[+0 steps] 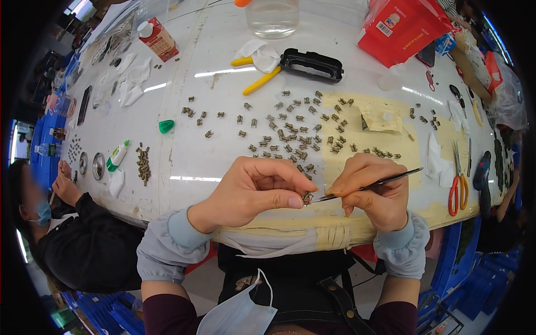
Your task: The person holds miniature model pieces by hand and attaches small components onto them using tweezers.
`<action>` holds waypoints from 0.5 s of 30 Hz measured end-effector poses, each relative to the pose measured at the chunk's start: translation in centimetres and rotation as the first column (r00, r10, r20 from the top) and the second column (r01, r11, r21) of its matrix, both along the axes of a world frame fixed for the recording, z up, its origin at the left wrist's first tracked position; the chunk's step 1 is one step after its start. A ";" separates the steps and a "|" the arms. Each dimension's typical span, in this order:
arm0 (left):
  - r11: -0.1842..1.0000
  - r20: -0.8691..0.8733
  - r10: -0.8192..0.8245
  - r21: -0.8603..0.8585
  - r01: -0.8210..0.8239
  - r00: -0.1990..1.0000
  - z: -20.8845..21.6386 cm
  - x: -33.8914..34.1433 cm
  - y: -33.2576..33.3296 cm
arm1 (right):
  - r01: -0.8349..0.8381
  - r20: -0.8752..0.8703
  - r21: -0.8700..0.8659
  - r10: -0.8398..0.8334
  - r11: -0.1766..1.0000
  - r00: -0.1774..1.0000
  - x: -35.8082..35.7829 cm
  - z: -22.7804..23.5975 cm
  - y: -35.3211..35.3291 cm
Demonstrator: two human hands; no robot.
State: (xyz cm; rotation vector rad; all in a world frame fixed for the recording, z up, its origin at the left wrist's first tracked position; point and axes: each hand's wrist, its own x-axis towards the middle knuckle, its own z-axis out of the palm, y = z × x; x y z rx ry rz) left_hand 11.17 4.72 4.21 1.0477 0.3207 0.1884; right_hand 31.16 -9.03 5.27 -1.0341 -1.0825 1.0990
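Note:
Between the thumb and forefinger of my left hand is a small bronze-coloured metal piece, held upright over the table's near edge. My right hand grips a pair of dark, slim tweezers like a pen. Their pale tip points left and reaches the small metal piece or lies right beside it; I cannot tell whether they touch. Beyond both hands, many similar small metal pieces lie scattered across the white tabletop and onto a yellowish taped patch.
Yellow-handled pliers lie behind the pieces, near a black tray and a water container. Scissors rest at right, a glue bottle at left. A red bag stands far right. Another person sits at left.

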 end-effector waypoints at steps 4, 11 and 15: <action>1.000 0.006 0.003 0.006 -0.003 1.000 -0.1 0.0 0.0 | -0.001 -0.006 -0.001 0.001 1.000 1.000 0.0 0.0 0.0; 1.000 -0.009 0.010 0.000 -0.010 1.000 0.1 0.1 0.0 | 0.044 -0.017 0.046 -0.044 0.998 0.999 0.3 -0.1 -0.1; 0.999 -0.013 0.046 0.006 -0.046 0.999 -0.1 0.0 0.0 | 0.098 0.051 0.155 -0.107 0.983 0.993 0.2 -0.1 -0.2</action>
